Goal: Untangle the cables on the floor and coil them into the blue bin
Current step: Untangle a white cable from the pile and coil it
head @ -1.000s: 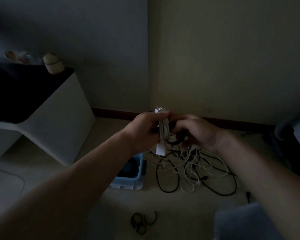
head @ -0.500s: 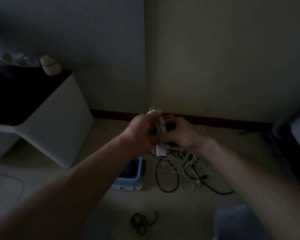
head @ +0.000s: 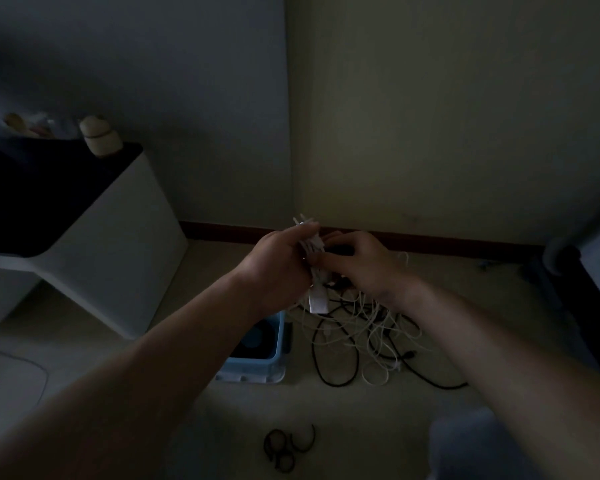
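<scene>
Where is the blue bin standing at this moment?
In the head view, the blue bin stands on the floor at lower centre, partly hidden under the left forearm, directly left of the tangled cables.

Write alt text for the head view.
The left hand grips a white cable bundle and the right hand pinches it, above tangled black and white cables on the floor beside a blue bin. The room is dim.
</scene>
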The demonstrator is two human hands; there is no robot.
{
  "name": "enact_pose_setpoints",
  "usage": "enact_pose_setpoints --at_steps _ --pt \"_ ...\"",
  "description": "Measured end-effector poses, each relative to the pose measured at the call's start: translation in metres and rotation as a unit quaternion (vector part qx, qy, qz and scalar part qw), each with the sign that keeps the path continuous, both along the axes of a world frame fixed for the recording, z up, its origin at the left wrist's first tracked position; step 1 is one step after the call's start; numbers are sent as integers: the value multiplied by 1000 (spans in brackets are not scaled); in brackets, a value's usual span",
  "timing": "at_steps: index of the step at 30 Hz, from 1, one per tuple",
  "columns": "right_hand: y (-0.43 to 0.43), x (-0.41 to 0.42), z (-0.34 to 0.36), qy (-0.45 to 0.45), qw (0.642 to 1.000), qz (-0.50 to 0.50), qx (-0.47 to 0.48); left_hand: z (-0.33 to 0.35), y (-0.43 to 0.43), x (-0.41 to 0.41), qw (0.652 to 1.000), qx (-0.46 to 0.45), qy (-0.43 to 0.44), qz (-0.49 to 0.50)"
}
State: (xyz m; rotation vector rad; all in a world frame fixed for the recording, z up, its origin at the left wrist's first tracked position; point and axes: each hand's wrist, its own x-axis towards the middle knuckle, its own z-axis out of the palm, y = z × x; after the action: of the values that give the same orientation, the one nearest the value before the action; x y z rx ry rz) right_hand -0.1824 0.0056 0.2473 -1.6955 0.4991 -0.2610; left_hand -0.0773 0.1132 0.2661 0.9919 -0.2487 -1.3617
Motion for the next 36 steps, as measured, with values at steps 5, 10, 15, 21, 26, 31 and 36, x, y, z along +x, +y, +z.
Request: enact_pose_setpoints --at_steps 5,10,15,21,26,31,36 --pt "-8 -5 4 13 999 37 -24 -2 1 0 999 4 -37 12" --pt "-10 -6 5 15 999 46 9 -2 -1 -5 999 1 -36 29" --pt "-9 -5 2 30 997 45 48 0 2 -5 998 21 -52 10" --pt "-5 -4 3 35 991 63 114 10 10 6 996 43 -59 -60" --pt "-10 -4 3 44 991 37 119 8 18 17 995 47 -71 -54" --pt "-11 -4 4 52 992 25 114 -3 20 13 969 84 -230 -23" --pt "-11 -2 4 45 991 5 124 -3 22 12 966 47 -248 -47"
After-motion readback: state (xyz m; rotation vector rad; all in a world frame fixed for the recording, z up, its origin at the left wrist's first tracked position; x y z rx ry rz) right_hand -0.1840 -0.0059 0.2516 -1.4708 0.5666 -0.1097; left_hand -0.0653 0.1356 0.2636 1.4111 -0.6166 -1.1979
